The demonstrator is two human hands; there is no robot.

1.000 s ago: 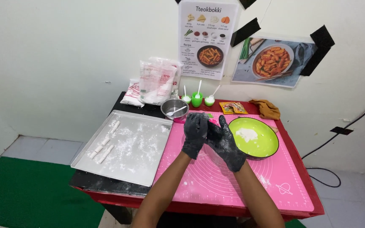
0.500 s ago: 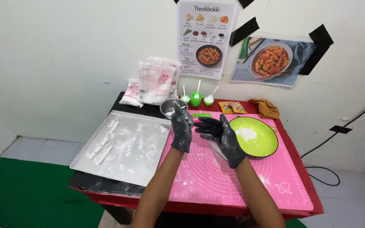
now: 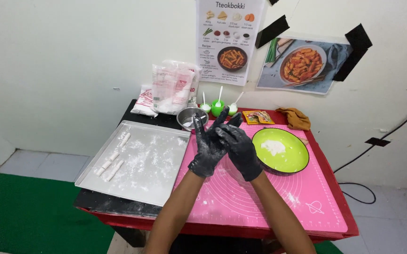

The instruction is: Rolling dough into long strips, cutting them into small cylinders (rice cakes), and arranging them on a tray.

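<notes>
Head view: gloved hands (image 3: 222, 146) together above pink mat (image 3: 260, 197)

White bags (image 3: 173, 89) back left; orange sachets (image 3: 258, 116); wall posters (image 3: 228, 40).

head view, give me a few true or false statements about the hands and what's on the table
1. Both hands wear dark gloves dusted with white powder. True: the left hand and right hand are pressed together above the pink mat.
2. The green bowl is empty. False: it holds a patch of white flour.
3. The metal tray lies left of the mat. True, with small white dough sticks near its left edge.
4. The right hand grips a spoon. False: neither hand shows anything held.
5. The small metal bowl stands on the tray. False: it stands behind it, near the flour bags.
</notes>
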